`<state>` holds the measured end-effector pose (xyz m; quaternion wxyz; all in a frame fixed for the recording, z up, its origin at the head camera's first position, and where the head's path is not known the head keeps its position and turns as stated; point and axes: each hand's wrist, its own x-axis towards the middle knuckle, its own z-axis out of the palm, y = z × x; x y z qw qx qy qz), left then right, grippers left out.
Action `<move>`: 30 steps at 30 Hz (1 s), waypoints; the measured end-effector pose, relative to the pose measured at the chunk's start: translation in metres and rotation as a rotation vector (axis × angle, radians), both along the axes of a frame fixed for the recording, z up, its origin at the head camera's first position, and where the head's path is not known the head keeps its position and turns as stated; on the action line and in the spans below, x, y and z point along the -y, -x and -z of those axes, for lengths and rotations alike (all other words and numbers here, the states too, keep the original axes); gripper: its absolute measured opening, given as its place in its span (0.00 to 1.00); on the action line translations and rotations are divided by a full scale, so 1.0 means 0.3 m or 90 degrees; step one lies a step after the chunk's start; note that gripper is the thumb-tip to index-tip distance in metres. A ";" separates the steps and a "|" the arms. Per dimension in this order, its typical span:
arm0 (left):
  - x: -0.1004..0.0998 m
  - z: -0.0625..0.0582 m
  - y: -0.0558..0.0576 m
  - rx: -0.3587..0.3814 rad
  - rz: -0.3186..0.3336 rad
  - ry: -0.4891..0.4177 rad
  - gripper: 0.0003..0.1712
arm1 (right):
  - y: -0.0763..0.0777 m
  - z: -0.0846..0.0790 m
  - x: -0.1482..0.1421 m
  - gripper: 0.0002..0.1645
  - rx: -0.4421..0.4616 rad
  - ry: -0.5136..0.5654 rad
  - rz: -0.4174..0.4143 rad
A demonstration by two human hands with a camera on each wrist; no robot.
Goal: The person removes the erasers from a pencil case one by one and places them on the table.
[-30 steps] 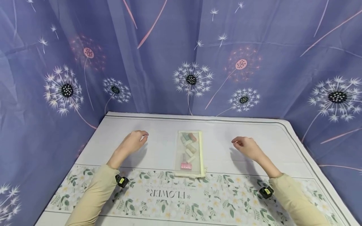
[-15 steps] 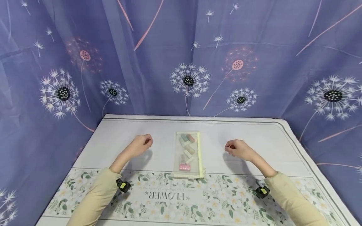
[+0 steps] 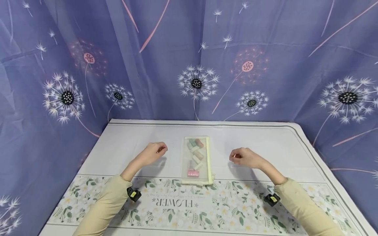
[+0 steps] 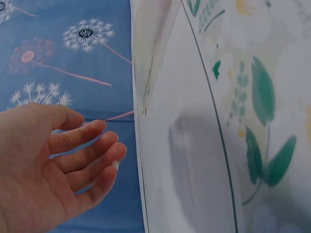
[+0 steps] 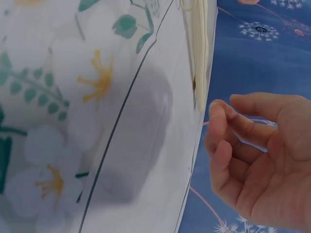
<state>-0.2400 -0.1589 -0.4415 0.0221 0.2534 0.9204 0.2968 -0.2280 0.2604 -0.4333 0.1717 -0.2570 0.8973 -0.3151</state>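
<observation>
A translucent mesh zip pouch (image 3: pixel 189 178) with a pale yellow zipper edge lies flat in the middle of the table. Through it show several small rolled or cylinder-like pieces, green, reddish, beige and white, and a pink piece (image 3: pixel 193 173) near its front end. To the pouch's left, my left hand (image 3: pixel 152 153) hovers over the table with loosely bent fingers and holds nothing. My right hand (image 3: pixel 245 157) hovers on the other side, its fingers also loosely curled around nothing. Both wrist views show these bare palms, with the pouch's edge (image 5: pixel 200 58) beyond the right fingers.
A white tablecloth (image 3: pixel 265 137) covers the table, with a floral strip (image 3: pixel 227 209) across the front reading "FLOWER" upside down. A blue dandelion-print curtain (image 3: pixel 165 65) stands behind and at both sides. Each wrist wears a small black camera (image 3: pixel 134 194).
Both hands have moved inward toward the pouch, the left to the right and the right to the left, and slightly nearer the front. The pouch lies where it was.
</observation>
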 end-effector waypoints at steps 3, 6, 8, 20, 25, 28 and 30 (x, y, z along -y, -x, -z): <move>-0.016 -0.001 -0.004 -0.002 0.020 0.006 0.14 | -0.003 0.002 0.012 0.10 0.011 -0.005 -0.019; -0.034 0.000 -0.010 -0.005 0.037 0.002 0.14 | -0.004 0.006 0.021 0.10 0.014 -0.008 -0.038; -0.049 -0.001 -0.019 -0.005 0.046 0.001 0.13 | -0.005 0.012 0.025 0.10 0.014 -0.006 -0.052; -0.119 -0.007 -0.056 -0.015 0.090 0.050 0.16 | -0.020 0.026 0.059 0.11 0.038 -0.003 -0.090; -0.140 -0.005 -0.068 0.000 0.106 0.059 0.17 | -0.023 0.017 0.073 0.12 0.041 -0.007 -0.107; -0.154 -0.003 -0.075 0.009 0.116 0.056 0.17 | -0.026 0.017 0.081 0.13 0.043 -0.008 -0.121; -0.163 -0.003 -0.078 0.012 0.123 0.055 0.17 | -0.028 0.017 0.086 0.13 0.044 -0.005 -0.135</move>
